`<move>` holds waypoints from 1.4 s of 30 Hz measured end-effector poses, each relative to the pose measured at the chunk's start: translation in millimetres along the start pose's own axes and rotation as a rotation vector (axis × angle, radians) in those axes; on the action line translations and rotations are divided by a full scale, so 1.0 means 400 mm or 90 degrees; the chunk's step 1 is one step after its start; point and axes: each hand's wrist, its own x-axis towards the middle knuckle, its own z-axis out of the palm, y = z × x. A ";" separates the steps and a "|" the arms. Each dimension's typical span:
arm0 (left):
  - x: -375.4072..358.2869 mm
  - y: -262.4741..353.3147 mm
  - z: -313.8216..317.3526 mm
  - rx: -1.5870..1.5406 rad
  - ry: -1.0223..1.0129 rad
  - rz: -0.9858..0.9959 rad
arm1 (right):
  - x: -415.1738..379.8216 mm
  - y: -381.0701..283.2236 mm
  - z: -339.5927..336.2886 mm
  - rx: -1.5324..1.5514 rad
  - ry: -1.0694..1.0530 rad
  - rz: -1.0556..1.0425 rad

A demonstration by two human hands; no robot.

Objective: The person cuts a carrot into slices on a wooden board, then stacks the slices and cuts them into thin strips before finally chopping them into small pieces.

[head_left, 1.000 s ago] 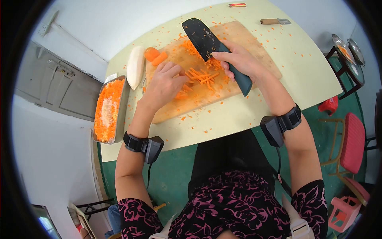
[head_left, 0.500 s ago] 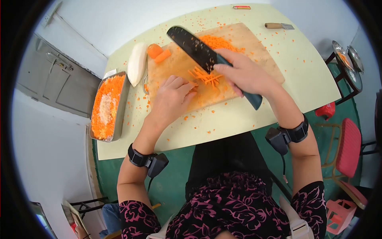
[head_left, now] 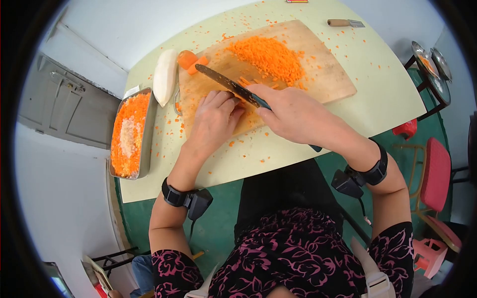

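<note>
on the cutting board point(head_left: 333, 79), right hand point(head_left: 293, 113) grips the knife point(head_left: 229, 84).

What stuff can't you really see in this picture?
All in the head view:
- Whatever is under the left hand: curled fingers hide it.
- Most of the handle of the knife: the right hand covers it.
- The red thing: top edge cuts it off.
- Orange food, far right: too small.

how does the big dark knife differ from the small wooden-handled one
The dark knife is longer, with a dark blade and bluish handle; the small knife has a pale blade and wooden handle. The dark knife is gripped in the right hand; the small knife lies on the table. Both have a blade and handle.
</note>
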 end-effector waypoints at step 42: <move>-0.025 -0.025 -0.009 -0.038 0.124 -0.034 | 0.039 -0.051 -0.031 -0.037 -0.020 0.077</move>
